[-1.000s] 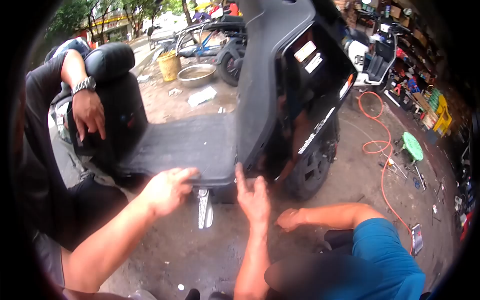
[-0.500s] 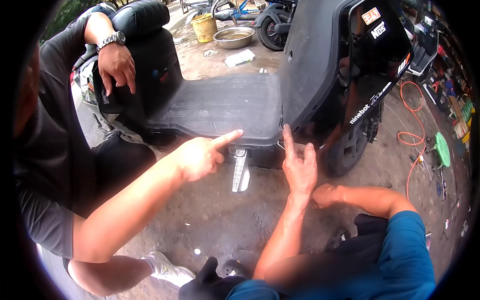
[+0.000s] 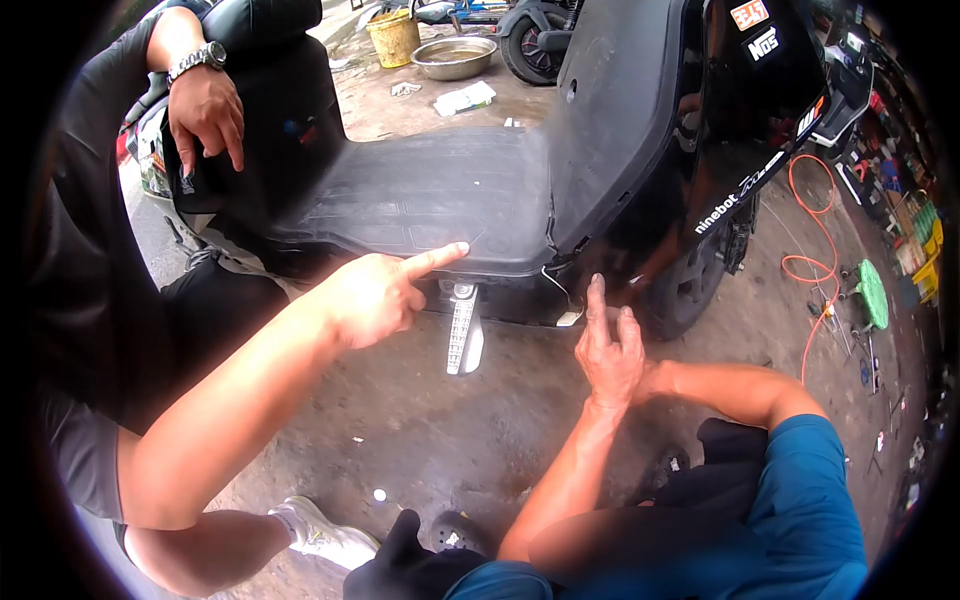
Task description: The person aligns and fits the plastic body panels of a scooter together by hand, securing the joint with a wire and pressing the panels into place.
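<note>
My left hand [image 3: 610,352] is raised beside the lower side of a black scooter [image 3: 610,240], index finger stretched up and thumb apart, holding nothing. Just left of its fingertips, a thin wire with a pale connector [image 3: 569,318] hangs from the gap between footboard and front panel. My right hand [image 3: 648,384] is mostly hidden behind my left wrist, so its fingers cannot be made out. Another person's hand [image 3: 375,298] points at the edge of the footboard [image 3: 430,200]. That person's other hand [image 3: 207,115], with a watch, hangs by the seat.
A metal footrest [image 3: 462,335] sticks out below the footboard. Behind the scooter are a yellow bucket [image 3: 394,40] and a metal basin [image 3: 453,58]. At right lie an orange hose [image 3: 790,262], a green stool [image 3: 872,295] and scattered tools. The other person's shoe [image 3: 325,533] is at the lower left.
My left hand has drawn back from the panel gap, down and right, next to my right hand. The wire's connector now shows below the footboard. The other person's finger still points at the footboard.
</note>
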`<control>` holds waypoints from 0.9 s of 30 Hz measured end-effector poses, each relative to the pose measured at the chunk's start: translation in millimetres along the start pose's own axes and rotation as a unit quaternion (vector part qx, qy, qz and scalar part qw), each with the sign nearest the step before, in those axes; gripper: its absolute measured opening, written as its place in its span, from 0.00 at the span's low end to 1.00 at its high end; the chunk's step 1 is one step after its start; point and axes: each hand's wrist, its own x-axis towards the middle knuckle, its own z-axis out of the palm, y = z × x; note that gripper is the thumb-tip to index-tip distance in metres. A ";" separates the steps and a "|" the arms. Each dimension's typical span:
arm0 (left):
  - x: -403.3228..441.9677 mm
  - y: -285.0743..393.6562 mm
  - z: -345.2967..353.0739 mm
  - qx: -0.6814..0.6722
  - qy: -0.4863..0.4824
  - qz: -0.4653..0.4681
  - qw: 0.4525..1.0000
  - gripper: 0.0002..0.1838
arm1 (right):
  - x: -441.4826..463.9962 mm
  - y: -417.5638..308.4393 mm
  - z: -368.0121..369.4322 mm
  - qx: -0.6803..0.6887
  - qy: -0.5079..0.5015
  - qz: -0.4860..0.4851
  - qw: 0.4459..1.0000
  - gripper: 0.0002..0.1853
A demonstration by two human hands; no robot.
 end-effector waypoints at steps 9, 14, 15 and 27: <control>-6.4 -6.9 -15.2 -0.034 0.105 -0.082 0.990 0.35 | -12.8 -51.3 -58.4 -0.056 -0.092 0.097 0.990 0.19; -5.0 -9.2 -12.5 -0.008 0.061 0.006 0.998 0.34 | -0.8 -32.9 -30.6 -0.057 -0.040 0.097 0.993 0.18; -5.9 -9.7 -11.9 -0.001 0.052 0.020 0.998 0.34 | -1.1 -29.2 -27.7 -0.040 -0.053 0.085 0.994 0.17; -2.7 -6.1 -5.0 -0.006 -0.014 0.018 1.000 0.35 | -8.7 -45.6 -53.0 -0.046 -0.069 0.068 0.994 0.15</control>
